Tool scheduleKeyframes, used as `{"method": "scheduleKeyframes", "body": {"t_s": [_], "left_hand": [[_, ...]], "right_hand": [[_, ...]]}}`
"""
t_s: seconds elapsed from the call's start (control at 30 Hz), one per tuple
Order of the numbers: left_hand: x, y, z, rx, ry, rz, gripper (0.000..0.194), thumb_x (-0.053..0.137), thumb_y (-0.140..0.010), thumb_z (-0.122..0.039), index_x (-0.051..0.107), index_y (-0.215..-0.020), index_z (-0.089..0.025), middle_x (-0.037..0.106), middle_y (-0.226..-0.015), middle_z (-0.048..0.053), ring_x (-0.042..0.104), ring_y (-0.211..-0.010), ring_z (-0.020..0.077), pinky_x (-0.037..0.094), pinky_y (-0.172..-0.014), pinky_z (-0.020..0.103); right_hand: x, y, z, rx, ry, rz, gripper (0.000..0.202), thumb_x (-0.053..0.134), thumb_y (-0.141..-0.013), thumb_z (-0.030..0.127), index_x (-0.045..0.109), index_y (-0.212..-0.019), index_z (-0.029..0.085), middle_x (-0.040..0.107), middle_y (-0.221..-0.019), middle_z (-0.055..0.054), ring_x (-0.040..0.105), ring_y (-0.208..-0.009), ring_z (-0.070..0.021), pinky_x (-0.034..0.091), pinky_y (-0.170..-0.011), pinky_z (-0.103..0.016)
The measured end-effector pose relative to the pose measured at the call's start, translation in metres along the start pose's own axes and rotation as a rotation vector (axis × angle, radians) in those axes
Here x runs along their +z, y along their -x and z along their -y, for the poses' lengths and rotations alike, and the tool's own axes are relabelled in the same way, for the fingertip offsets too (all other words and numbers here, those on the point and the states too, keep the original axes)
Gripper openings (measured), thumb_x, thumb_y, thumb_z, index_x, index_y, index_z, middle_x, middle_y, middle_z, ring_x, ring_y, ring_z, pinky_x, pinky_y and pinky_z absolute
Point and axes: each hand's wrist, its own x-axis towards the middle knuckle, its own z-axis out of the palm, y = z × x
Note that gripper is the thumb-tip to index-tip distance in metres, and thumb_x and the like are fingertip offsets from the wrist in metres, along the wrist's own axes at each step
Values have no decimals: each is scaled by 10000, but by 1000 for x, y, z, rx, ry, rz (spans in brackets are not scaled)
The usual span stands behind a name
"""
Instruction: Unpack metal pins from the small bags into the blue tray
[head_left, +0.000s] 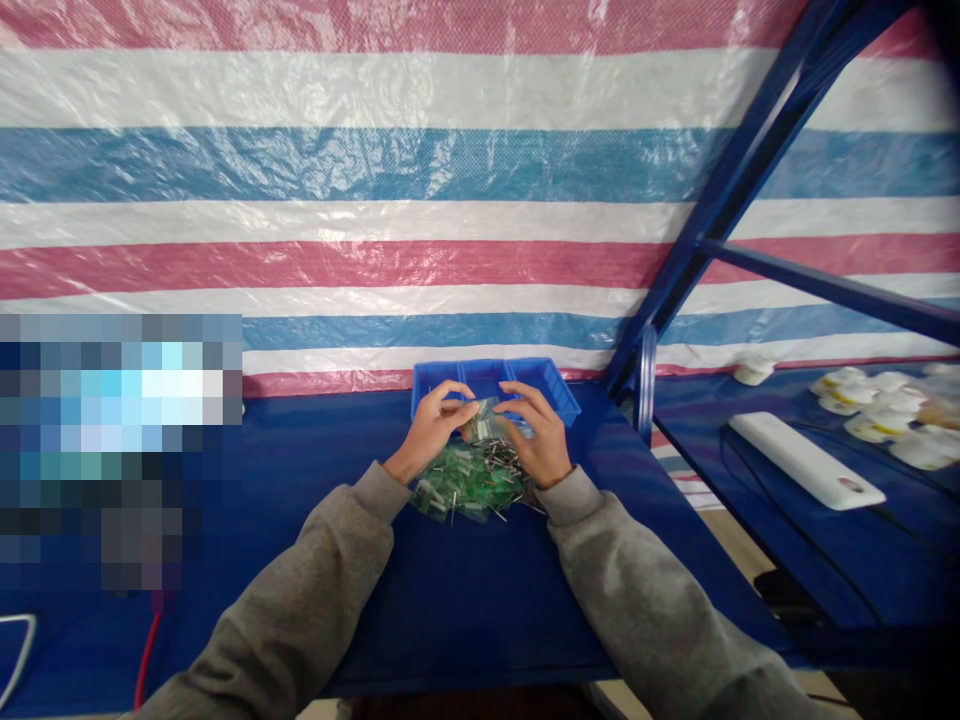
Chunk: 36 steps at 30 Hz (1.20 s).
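Observation:
A small clear plastic bag (484,420) is held up between my two hands, with something pale showing at it. My left hand (433,432) pinches the bag's left side between thumb and fingers. On the other side my right hand (541,442) is curled, its thumb and a finger at the bag's right edge and the upper fingers lifted. Just below lies a heap of small green-tinted plastic bags (465,485). Thin metal pins or nails (504,455) are scattered at the heap's right side. Behind my hands stands a blue divided bin (559,385), partly hidden by them.
The heap and bin rest on a blue table (480,600). A blue metal frame (675,260) rises at the right. Beyond it, another blue surface carries a white power bank-like block (806,460), dark cables and several white round pieces (885,410). A red cable (148,660) lies at left.

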Motion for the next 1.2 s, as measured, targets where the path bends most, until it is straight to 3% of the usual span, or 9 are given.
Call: {"method": "scheduleKeyframes", "body": {"t_s": [0.17,0.33,0.43,0.57,0.7,0.87,0.97,1.07,1.2], "left_hand": [[0,1,-3,81,-173,-34,402,491,-857,-490,647,-783,-128,624,-796,39,552,-695,128,444,-624,230],[1,3,-4,6,-95,106,293,648,-777,-387,621,-927,-138,628,-681,21,578,-611,126,449,-590,235],[1,4,-4,20,-12,26,369,651,-779,-363,540,-1079,-177,601,-605,-15,574,-535,122,459,-550,235],[1,3,-2,3,88,-31,503,659,-771,-374,428,-1184,-205,558,-536,-55,547,-450,119,456,-480,228],[1,3,-1,10,5,4,373,570,-827,-440,525,-1072,-162,573,-564,-27,547,-470,115,458,-497,234],[-3,3,-5,216,-369,-25,341,571,-822,-450,663,-749,-130,636,-841,59,589,-784,158,465,-686,246],[-3,3,-6,197,-357,47,280,635,-783,-411,671,-853,-142,656,-841,50,596,-760,151,468,-700,251],[-2,3,-5,95,-225,30,301,650,-776,-374,618,-972,-148,652,-742,21,598,-670,133,474,-668,248],[-1,2,-5,38,-73,-68,358,654,-772,-352,530,-1058,-177,600,-642,-25,564,-566,110,454,-583,225]], "right_hand": [[2,2,-5,74,49,8,175,498,-898,323,628,-899,206,670,-821,-45,619,-764,-180,500,-756,-326],[1,0,-2,46,5,44,214,456,-919,274,637,-1015,215,671,-890,-50,623,-798,-175,495,-767,-318],[-1,-1,-1,54,-14,-13,268,407,-926,227,623,-1084,222,650,-963,-62,616,-877,-181,496,-805,-338],[-2,-1,-1,-30,-21,30,248,468,-881,208,631,-1068,218,569,-1163,-98,563,-1048,-216,481,-884,-386],[0,0,-2,-28,-6,59,165,497,-879,220,639,-962,211,632,-1033,-82,590,-989,-208,474,-894,-382],[2,1,-6,63,29,39,162,526,-881,299,643,-922,196,675,-845,-56,619,-760,-179,499,-748,-319],[2,2,-5,109,-7,24,217,577,-851,325,627,-1024,203,675,-801,-31,614,-694,-159,501,-714,-293],[1,2,-2,152,-38,-13,271,568,-858,312,591,-1108,211,665,-774,-13,609,-649,-142,504,-698,-279],[-2,0,3,82,-49,-26,276,397,-927,239,609,-1102,217,633,-1020,-75,618,-841,-170,502,-790,-328]]}}
